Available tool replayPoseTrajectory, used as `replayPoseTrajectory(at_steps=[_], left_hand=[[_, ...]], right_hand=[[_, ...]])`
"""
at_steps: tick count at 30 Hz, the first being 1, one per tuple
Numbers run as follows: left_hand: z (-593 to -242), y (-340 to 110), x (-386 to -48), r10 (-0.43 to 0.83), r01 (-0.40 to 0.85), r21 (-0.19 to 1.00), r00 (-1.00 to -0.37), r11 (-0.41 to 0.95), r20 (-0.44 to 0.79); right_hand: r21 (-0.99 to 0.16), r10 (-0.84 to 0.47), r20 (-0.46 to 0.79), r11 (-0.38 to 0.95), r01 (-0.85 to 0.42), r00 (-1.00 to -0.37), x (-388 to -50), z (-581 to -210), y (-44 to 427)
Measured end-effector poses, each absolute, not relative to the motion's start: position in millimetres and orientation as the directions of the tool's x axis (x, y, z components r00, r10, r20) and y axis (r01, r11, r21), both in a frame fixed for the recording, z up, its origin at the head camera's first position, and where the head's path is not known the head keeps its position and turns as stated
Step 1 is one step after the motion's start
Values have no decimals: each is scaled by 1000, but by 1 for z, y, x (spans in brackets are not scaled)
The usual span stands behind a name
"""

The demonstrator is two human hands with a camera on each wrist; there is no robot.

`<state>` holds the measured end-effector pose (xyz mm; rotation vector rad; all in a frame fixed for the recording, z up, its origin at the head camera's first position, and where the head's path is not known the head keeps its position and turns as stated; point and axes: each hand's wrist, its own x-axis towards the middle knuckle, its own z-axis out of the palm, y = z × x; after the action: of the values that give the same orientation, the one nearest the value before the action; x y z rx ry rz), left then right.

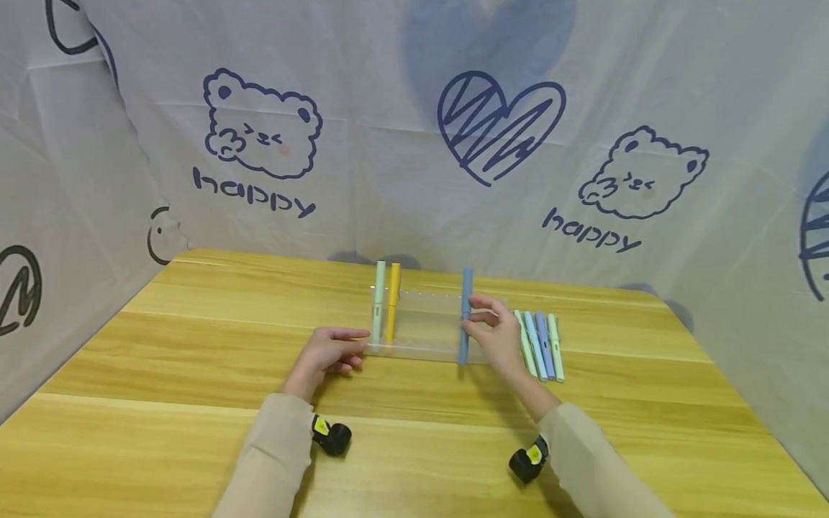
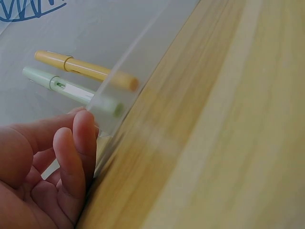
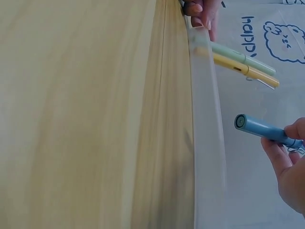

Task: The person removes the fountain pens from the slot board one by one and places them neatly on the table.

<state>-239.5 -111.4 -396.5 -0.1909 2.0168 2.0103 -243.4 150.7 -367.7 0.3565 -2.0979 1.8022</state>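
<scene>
A clear holder (image 1: pixel 421 352) stands on the table, with a pale green pen (image 1: pixel 378 302) and a yellow pen (image 1: pixel 392 306) upright at its left end. The left hand (image 1: pixel 327 352) touches the holder's left end, fingers bent loosely; in the left wrist view the fingertips of that hand (image 2: pixel 52 167) meet the clear edge (image 2: pixel 107 105). Between thumb and fingers, the right hand (image 1: pixel 497 334) pinches a blue pen (image 1: pixel 466 316), held upright at the holder's right part. In the right wrist view the blue pen (image 3: pixel 262 129) has its end above the front lip (image 3: pixel 207 129).
Several pens lie side by side on the table right of the holder, among them a purple pen (image 1: pixel 545 345) and a light green pen (image 1: pixel 555 349). A white cloth (image 1: pixel 388 144) with drawings hangs behind the wooden table (image 1: pixel 194 345).
</scene>
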Motion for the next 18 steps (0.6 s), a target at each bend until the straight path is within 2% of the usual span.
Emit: replayPoseTrajectory(at_steps=[18], left_hand=[[-397, -112, -239, 109, -285, 958, -952, 21, -286]], right_hand=[[-880, 31, 394, 302, -367, -919, -237, -373, 187]])
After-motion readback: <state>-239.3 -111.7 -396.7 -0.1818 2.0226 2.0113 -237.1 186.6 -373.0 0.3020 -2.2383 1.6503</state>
